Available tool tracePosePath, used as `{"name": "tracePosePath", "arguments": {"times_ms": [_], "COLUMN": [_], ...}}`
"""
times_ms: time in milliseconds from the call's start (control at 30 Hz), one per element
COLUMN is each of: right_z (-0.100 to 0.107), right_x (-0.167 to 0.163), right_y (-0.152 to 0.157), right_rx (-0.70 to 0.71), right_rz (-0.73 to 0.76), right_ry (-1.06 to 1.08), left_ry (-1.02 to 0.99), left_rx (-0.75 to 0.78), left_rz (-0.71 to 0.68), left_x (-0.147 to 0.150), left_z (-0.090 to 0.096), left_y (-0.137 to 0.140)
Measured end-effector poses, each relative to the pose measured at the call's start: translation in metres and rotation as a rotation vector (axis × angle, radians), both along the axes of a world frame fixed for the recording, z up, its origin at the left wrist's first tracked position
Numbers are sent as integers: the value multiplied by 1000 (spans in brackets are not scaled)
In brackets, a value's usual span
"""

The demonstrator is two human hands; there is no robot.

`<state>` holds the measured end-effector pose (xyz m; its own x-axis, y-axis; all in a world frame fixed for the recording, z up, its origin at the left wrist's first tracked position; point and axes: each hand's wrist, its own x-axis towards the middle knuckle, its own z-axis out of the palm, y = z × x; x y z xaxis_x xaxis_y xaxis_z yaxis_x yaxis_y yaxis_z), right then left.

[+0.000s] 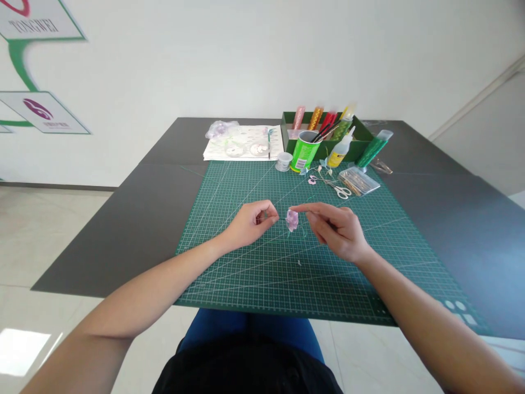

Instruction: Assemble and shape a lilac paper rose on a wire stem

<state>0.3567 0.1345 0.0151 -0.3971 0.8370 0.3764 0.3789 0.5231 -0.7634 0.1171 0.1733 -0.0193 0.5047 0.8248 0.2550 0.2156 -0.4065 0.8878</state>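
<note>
2 hands, 1 flower. Flower [292, 220] is lilac, sits between the hands over the near-middle of the 1 green mat [246, 279]. Left hand [251, 223]: thumb and index pinched together on the flower's thin wire [282, 219]. Right hand [337, 229]: not clenched, index out straight and touching the top of the petals, thumb apart from it, other fingers curled.

1 white scrap [299, 262] on the mat, nearer the body.

Far side: 1 spool [283, 162], 1 green can [304, 153] with several brushes (can't count, they overlap), 1 glue bottle [340, 151], 1 scissors [343, 192], 1 clear case [359, 181]. Small blossoms between can and scissors, too tangled to count.

1 green box [361, 131], at least 4 tubes standing in it; 1 more green tube [374, 148] just outside, right end. Left of box: paper [246, 134] with 1 brush and 2 round pieces on it, 1 clear bag [221, 129] at its far left corner.
</note>
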Motion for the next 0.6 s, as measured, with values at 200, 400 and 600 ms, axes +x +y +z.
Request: {"name": "tracePosePath", "arguments": {"times_ms": [200,400,600], "right_z": [-2,-2,-3], "right_x": [8,11,13], "right_y": [9,13,15], "right_rx": [-4,33,91], "right_rz": [-44,-18,-15], "right_ry": [-3,-12,7], "left_ry": [36,53,78], "left_rx": [-21,-9,-42], "left_rz": [-101,-173,-193], "left_x": [3,3,4], "left_z": [4,5,4], "left_y": [-5,-7,-7]}}
